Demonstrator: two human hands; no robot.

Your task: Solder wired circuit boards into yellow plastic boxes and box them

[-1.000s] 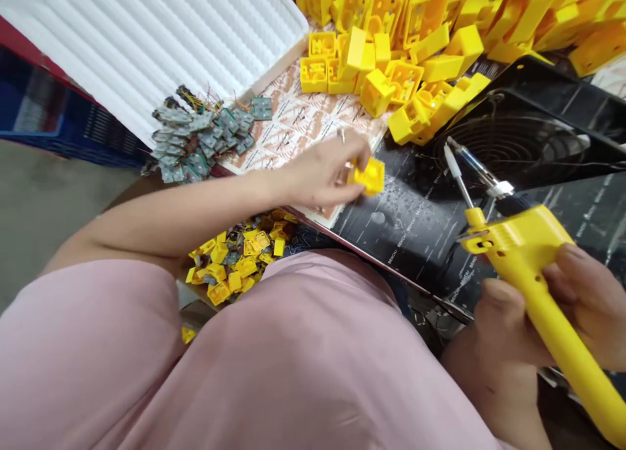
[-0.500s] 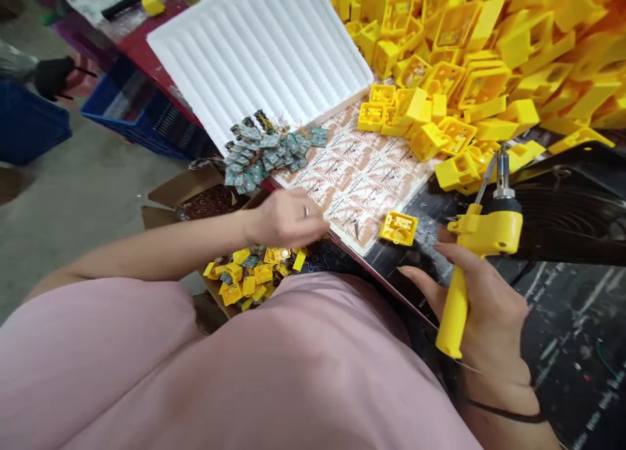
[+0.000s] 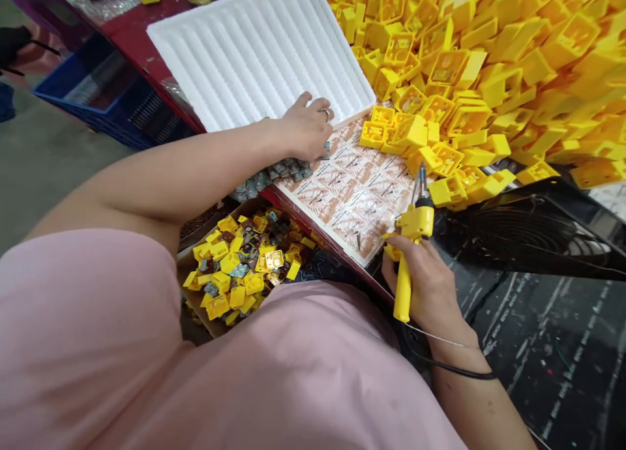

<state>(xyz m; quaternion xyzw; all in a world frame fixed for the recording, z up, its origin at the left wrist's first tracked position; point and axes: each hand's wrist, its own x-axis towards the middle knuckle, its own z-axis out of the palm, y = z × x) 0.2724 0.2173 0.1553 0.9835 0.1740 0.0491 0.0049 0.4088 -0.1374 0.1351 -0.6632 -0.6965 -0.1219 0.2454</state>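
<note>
While the left hand (image 3: 307, 132) arches over the circuit boards (image 3: 289, 170) by the lower edge of the white foam sheet (image 3: 254, 52), I record the right hand (image 3: 426, 277) wrapped round the grip of a yellow soldering gun (image 3: 415, 222), its tip (image 3: 422, 174) directed toward the yellow housings (image 3: 450, 151). The left fingers are bent and apart; whether they pinch a board, I cannot tell from my remote post.

For sound handling, I would take one board by its edges, free of its neighbours, and hold the gun's tip clear of the housings, which contact would probably mark.

Limits of inspection: hand and forearm hide most of the boards. I cannot confirm a gap between tip and housings. A yellow patch (image 3: 390, 249) beside the right fingers is unidentifiable. The housings run past the top edge.
</note>
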